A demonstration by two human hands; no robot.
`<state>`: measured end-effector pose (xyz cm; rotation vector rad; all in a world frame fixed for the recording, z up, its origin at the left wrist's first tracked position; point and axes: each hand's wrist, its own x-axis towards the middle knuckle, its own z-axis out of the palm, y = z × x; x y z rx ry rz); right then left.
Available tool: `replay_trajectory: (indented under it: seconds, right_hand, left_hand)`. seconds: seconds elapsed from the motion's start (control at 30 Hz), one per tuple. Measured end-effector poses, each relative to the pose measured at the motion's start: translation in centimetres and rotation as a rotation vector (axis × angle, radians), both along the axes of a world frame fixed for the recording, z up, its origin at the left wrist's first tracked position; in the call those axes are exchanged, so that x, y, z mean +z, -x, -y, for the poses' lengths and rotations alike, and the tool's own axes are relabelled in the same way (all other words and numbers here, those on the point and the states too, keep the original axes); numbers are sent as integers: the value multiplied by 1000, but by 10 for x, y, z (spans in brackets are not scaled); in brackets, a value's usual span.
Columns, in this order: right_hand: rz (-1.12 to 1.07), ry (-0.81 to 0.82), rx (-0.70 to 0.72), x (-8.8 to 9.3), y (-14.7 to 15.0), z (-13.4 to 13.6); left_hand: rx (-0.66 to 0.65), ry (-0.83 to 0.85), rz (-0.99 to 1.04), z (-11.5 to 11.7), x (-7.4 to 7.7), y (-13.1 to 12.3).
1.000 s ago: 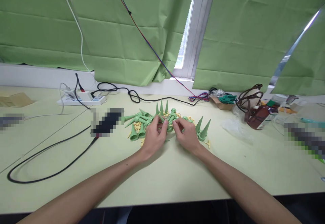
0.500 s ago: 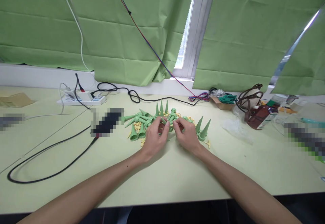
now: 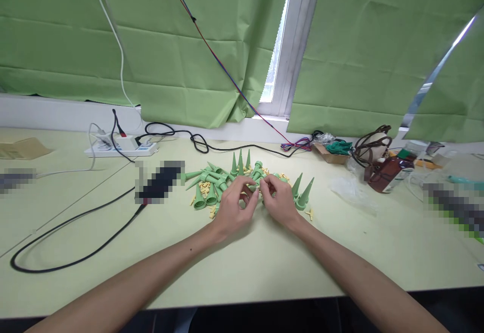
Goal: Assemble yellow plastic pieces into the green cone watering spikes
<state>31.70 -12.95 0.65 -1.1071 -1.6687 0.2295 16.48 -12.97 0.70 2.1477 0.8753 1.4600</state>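
Close together over a pile of green plastic cones (image 3: 212,178), my two hands meet fingertip to fingertip. My left hand (image 3: 236,206) is closed around a small green plastic piece (image 3: 256,188), mostly covered by my fingers. It looks like one of the cones. My right hand (image 3: 279,201) is pinched at the piece's right end; what lies between those fingertips is hidden. Small yellow T-shaped pieces (image 3: 205,189) lie among the cones. Several cones stand upright, points up, behind my hands, and two more cones (image 3: 303,194) stand right of my right hand.
Left of the pile lies a blurred dark device (image 3: 161,182) on a black cable. A power strip (image 3: 121,147) sits at the back left. To the right are a clear plastic bag (image 3: 353,194), a brown bottle (image 3: 391,172) and a small cardboard box (image 3: 333,154).
My left hand has shifted slightly right, its fingertips closer to the right hand's. The green tip that pointed up-left from my left fingers no longer shows. My right hand has barely moved.
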Motion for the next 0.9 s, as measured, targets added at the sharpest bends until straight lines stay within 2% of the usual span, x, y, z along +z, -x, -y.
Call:
replay_trajectory:
  seconds: [0.23,0.43,0.53,0.7,0.9]
  right_hand:
    - [-16,7,-11,0,0,-2]
    - [-45,23,-5,0,0,-1]
    - [-60,28,-4,1,1,-1]
    - [-102,19,-14,2,1,0]
    - [-132,17,-5,2,0,2]
  left_hand:
    - [-53,-67,-30,-1,-1,1]
    - [-31,-59,-24,-2,-1,1]
    - [-11,-14,0,-1,0,1]
    - [36,152,56,0,5,0]
    - [97,134,-109,-2,8,2]
